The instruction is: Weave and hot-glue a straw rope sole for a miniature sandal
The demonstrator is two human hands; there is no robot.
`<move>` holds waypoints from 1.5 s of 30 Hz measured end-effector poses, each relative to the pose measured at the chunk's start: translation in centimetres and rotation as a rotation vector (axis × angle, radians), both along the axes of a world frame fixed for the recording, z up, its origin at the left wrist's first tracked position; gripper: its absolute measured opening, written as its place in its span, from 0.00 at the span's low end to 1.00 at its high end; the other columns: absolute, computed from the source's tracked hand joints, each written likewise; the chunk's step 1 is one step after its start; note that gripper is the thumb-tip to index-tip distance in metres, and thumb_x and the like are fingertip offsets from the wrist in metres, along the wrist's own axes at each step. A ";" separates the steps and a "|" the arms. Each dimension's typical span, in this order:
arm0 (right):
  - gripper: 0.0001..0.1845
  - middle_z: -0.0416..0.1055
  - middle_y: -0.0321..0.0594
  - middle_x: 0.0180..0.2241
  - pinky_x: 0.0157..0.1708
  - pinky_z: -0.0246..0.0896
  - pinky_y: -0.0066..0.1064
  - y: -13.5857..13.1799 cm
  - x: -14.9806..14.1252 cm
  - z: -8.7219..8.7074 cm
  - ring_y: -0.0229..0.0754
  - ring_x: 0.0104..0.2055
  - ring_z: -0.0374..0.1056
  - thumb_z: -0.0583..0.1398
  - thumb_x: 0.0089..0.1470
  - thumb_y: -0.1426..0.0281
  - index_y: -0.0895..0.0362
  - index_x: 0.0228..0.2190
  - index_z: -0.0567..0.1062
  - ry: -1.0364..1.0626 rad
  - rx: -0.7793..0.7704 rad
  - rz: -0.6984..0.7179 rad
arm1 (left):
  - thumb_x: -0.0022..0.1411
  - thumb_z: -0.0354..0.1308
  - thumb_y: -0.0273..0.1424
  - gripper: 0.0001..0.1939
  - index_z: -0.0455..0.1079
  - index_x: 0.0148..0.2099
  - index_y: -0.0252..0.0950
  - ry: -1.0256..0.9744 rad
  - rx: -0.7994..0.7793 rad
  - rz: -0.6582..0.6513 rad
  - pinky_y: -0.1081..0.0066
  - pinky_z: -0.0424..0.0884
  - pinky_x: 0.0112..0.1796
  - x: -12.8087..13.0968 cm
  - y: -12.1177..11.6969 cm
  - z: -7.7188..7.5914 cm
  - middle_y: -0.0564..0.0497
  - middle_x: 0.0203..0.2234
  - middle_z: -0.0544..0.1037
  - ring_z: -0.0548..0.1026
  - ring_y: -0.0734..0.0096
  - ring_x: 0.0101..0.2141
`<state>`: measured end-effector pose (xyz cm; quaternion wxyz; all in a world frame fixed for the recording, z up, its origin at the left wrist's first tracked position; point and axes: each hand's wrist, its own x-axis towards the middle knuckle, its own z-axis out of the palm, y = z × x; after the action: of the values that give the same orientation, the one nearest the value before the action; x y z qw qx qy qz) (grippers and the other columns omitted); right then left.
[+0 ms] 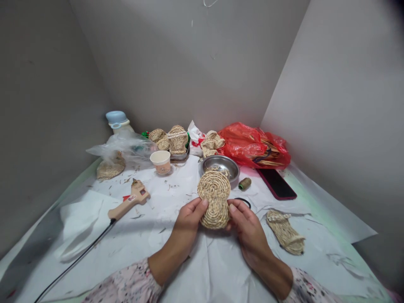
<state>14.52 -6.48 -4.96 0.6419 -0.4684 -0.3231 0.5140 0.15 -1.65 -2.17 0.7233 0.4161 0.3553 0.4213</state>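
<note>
Between my two hands I hold a coiled straw-rope piece [215,198] shaped like a figure eight, its larger coil at the top. My left hand [189,216] pinches its left edge, thumb on the front face. My right hand [245,223] grips the right edge near the narrow waist, thumb also in front. The fingers behind the piece are hidden. Just beyond it sits a round metal bowl [232,166], partly covered by the upper coil. A spool of brown thread [245,183] lies to the right of the bowl. Beyond my right hand rests another flat woven straw piece [285,232].
A glue gun [129,202] with a black cord lies at left. Behind stand a paper cup [160,162], a clear plastic bag [126,145] and a blue-lidded bottle [117,120]. A red plastic bag [252,145] and a phone [277,184] are at right. White sheeting [151,240] covers the table.
</note>
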 end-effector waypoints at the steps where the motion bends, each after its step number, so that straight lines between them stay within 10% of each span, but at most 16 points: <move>1: 0.17 0.72 0.34 0.28 0.27 0.59 0.28 0.0 0.0 0.1 0.36 0.26 0.62 0.66 0.51 0.56 0.54 0.38 0.77 -0.016 -0.007 0.007 | 0.58 0.63 0.42 0.21 0.76 0.46 0.30 -0.015 -0.006 0.013 0.63 0.69 0.44 0.0 0.1 0.0 0.42 0.37 0.82 0.77 0.59 0.38; 45: 0.13 0.73 0.38 0.35 0.27 0.62 0.27 0.2 0.1 -0.2 0.37 0.30 0.67 0.62 0.55 0.63 0.55 0.41 0.72 -0.162 0.037 -0.010 | 0.48 0.68 0.26 0.28 0.68 0.52 0.31 0.067 0.122 -0.124 0.62 0.68 0.48 -0.3 0.3 0.4 0.39 0.47 0.78 0.76 0.58 0.45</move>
<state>14.59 -6.32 -5.18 0.6247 -0.4980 -0.3812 0.4652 -0.17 -1.39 -1.77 0.7089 0.4946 0.3266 0.3824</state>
